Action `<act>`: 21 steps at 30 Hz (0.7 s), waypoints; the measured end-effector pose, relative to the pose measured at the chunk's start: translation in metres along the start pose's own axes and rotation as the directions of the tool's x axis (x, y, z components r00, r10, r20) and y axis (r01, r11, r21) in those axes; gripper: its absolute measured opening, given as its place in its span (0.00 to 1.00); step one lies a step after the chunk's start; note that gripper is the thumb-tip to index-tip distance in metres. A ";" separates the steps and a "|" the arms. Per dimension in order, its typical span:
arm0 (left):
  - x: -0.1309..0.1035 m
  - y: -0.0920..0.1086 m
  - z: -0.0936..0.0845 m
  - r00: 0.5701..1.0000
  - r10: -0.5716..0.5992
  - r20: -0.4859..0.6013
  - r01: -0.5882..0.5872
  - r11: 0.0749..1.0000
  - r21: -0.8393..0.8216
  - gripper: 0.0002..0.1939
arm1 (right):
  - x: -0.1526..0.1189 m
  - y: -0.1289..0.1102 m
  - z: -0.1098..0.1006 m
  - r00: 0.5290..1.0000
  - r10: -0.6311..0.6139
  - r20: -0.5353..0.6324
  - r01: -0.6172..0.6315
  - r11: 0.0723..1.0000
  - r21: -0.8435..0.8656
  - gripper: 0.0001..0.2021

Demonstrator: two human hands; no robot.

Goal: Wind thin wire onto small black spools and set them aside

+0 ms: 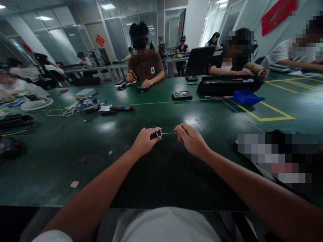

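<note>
Fingers and thumb of my left hand (143, 142) are wrapped round a small black cylindrical part (153, 135) whose round, pale-rimmed end (158, 133) faces right. My right hand (189, 138) is closed on the reddish handle of a thin screwdriver-like tool (168, 133). Its bright metal shaft points left and reaches the rim of the part; whether the tip is inside cannot be made out. Both hands are held over the middle of the green table (101, 174), a short gap apart.
Across the table, a person in a brown shirt (146, 65) works on a small device. A hard-drive-like device (182, 95), a blue tray (247, 97) and a long black unit (227, 85) lie beyond my hands. Cables (63, 112) and a pen-like tool (122, 108) are at left.
</note>
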State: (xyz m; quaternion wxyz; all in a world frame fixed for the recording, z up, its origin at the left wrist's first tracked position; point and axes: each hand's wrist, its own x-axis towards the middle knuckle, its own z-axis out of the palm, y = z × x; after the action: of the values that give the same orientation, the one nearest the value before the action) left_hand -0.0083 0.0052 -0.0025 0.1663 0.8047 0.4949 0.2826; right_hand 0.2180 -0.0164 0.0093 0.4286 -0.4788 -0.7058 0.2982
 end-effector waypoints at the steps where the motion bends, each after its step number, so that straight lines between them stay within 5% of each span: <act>1: 0.000 0.000 0.000 1.000 0.003 0.004 -0.003 1.000 0.000 0.21 | 0.000 0.000 0.000 1.000 0.019 -0.007 -0.019 1.000 0.012 0.15; 8: 0.000 0.002 -0.001 1.000 -0.012 -0.002 0.012 1.000 -0.007 0.21 | -0.001 0.000 0.001 0.997 -0.029 -0.069 0.030 1.000 0.005 0.11; 14: 0.000 0.001 -0.001 1.000 0.009 0.022 -0.008 1.000 -0.009 0.21 | -0.001 -0.003 -0.001 1.000 0.007 -0.008 -0.006 1.000 0.010 0.15; 21: 0.000 0.000 0.000 1.000 0.000 0.009 0.000 1.000 0.000 0.20 | -0.001 -0.001 0.003 0.992 -0.012 -0.124 0.021 0.997 0.070 0.10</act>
State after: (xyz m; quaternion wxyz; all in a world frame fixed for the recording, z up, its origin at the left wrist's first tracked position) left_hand -0.0082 0.0050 -0.0020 0.1686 0.8060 0.4940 0.2790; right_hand 0.2153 -0.0174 0.0087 0.4906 -0.4748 -0.6709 0.2894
